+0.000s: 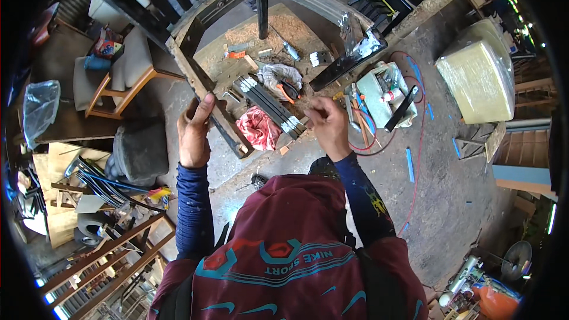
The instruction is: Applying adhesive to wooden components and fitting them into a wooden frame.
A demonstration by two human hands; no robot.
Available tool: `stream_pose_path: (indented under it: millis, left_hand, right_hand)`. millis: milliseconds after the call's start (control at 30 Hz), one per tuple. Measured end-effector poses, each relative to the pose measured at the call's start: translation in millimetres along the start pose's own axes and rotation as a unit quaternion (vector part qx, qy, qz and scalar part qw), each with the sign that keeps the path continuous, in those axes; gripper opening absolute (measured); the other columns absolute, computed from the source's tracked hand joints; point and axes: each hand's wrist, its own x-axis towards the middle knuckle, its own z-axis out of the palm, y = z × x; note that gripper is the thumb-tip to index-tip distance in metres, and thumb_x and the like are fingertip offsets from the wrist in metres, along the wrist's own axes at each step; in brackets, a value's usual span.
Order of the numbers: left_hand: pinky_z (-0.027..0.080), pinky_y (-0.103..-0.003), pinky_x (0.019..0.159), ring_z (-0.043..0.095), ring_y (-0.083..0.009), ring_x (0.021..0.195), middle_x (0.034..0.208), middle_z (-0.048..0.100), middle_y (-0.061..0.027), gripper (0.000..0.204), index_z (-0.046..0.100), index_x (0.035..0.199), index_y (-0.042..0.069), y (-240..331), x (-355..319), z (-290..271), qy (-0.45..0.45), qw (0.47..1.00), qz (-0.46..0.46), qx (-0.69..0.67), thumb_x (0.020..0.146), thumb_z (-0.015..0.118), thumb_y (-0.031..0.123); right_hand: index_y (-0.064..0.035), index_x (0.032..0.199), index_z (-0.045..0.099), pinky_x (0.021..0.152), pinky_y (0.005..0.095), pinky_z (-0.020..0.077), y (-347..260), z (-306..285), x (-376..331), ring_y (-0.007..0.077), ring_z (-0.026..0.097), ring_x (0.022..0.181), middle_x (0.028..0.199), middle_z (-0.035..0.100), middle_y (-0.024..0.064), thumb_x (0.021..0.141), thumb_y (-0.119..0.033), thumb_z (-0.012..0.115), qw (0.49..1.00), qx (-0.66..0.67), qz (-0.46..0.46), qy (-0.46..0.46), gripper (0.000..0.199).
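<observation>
My left hand [195,133] is closed, thumb on top, beside the left rail of a dark wooden frame [224,121]. Its fingers are curled, and whatever they hold is hidden. My right hand [329,125] hovers at the frame's open near side with its fingertips pinched together. Anything between them is too small to make out. Next to it lie pliers with orange handles [288,91] on a whitish cloth [277,74]. Between my hands, black bars with white-smeared ends [264,104] lie side by side. A red-and-white cloth [259,127] is bunched against them.
A screwdriver [290,50] lies on the sawdust-covered board. Right of the frame stands a pale tub of tools [382,98], with a red hose [422,136] trailing over the floor. Wooden chairs [133,62] stand left, a plastic-wrapped cushioned block [477,74] right.
</observation>
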Motion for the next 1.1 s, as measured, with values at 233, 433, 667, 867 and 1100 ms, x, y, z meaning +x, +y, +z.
stream_pose_path:
  millis: [233,433,667,867,1100]
  left_hand:
    - [0.049,-0.042,0.099,0.067,-0.0292,0.104,0.114,0.069,-0.018,0.057,0.056,0.129,-0.004,-27.2,6.5,-5.9,0.007,0.98,-0.037,-0.194,0.106,0.045,0.046]
    - [0.051,-0.049,0.095,0.067,-0.0349,0.1,0.11,0.068,-0.0223,0.041,0.054,0.136,0.005,-72.1,15.4,-15.8,0.111,0.985,-0.035,-0.124,0.107,0.043,0.032]
    - [0.058,-0.034,0.07,0.068,-0.0202,0.075,0.094,0.072,-0.0144,0.039,0.064,0.119,-0.005,-184.6,-27.2,-15.5,0.21,0.918,-0.334,0.027,0.102,0.058,0.03]
    - [0.052,-0.026,0.067,0.069,-0.0158,0.079,0.09,0.074,-0.0106,0.051,0.059,0.133,-0.007,-214.5,-74.5,95.5,0.079,0.86,-0.406,0.299,0.092,0.07,0.021]
    - [0.059,-0.029,0.072,0.072,-0.0175,0.083,0.093,0.074,-0.0124,0.04,0.065,0.124,-0.007,-234.9,-125.8,81.6,0.029,0.82,-0.451,0.351,0.09,0.069,0.014]
  right_hand:
    - [-0.0001,0.094,0.066,0.048,0.0224,0.0449,160.8,-81.2,12.6,0.0078,0.059,0.061,0.073,0.063,0.0026,0.094,-0.002,0.065,0.993,0.013,0.11,0.029,0.002]
    - [-0.001,0.086,0.069,0.06,0.0393,0.0497,225.3,-150.2,58.9,0.0281,0.065,0.066,0.072,0.066,0.0135,0.089,-0.013,0.071,0.966,-0.209,0.139,0.054,0.012]
    - [-0.0005,0.12,0.065,0.079,0.0398,0.0554,362.2,-217.6,109.0,0.0333,0.07,0.088,0.09,0.072,0.0148,0.08,-0.008,0.075,0.958,-0.238,0.153,0.048,0.042]
    - [-0.0001,0.101,0.072,0.086,0.0431,0.0551,412.8,-271.7,83.3,0.036,0.07,0.098,0.099,0.073,0.0205,0.081,-0.02,0.075,0.909,-0.296,0.291,-0.027,0.028]
    - [0.0007,0.084,0.072,0.079,0.0495,0.0546,511.6,-345.4,85.6,0.0406,0.07,0.086,0.091,0.072,0.0229,0.085,-0.03,0.066,0.864,-0.286,0.409,0.071,0.031]
